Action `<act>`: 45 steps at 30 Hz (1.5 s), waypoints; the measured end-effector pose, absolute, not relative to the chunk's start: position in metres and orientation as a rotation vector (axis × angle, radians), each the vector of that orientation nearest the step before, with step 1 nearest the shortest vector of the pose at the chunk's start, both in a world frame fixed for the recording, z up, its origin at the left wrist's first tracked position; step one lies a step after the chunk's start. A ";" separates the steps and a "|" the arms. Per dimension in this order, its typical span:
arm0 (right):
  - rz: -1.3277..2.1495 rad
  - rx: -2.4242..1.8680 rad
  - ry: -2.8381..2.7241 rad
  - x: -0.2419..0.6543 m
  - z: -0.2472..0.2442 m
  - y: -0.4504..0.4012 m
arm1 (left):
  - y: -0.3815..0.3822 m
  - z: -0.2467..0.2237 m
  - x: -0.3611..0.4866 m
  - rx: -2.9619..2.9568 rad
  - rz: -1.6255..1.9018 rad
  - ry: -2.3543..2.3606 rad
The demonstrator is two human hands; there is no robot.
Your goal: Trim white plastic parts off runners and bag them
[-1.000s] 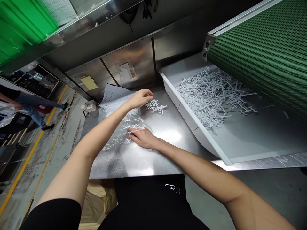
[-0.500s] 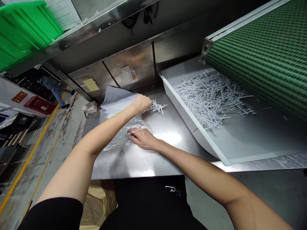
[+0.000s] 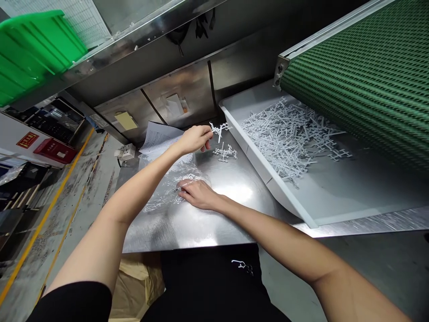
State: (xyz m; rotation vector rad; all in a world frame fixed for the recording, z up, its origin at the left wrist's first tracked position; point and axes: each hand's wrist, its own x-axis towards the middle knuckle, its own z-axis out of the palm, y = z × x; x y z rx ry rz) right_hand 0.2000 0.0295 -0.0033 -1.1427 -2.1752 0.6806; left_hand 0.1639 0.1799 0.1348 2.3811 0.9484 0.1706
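Pinched in the fingers of my left hand (image 3: 197, 138) is a white branched plastic piece (image 3: 220, 130), held above the metal table (image 3: 197, 228). Several similar white pieces (image 3: 226, 153) lie on the table just below it. My right hand (image 3: 197, 193) rests lower on the table, its fingers closed on a clear plastic bag (image 3: 164, 193); a thin shiny item shows at its fingertips, too small to name. The bag lies flat, partly over a printed paper sheet (image 3: 159, 137).
A white tray (image 3: 281, 192) with a heap of white plastic pieces (image 3: 284, 138) stands right, under the end of a green conveyor belt (image 3: 362, 76). A green bin (image 3: 36, 49) is on the upper left shelf. A white socket box (image 3: 125, 152) sits at the table's left.
My left hand has lifted slightly, bringing up a white piece from the small pile. The right hand stays on the bag. A person walking at the left is now mostly out of sight.
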 end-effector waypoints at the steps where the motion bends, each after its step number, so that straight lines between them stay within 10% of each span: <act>1: 0.677 -1.144 -2.176 0.200 -0.003 0.030 | 0.178 0.134 0.164 2.346 0.184 0.919; 29: 0.446 -0.558 -2.260 0.199 0.008 0.004 | 0.158 0.129 0.118 1.998 0.449 0.877; 45: 0.545 -0.901 -0.902 0.280 0.030 0.072 | 0.140 0.129 0.093 1.956 0.401 0.902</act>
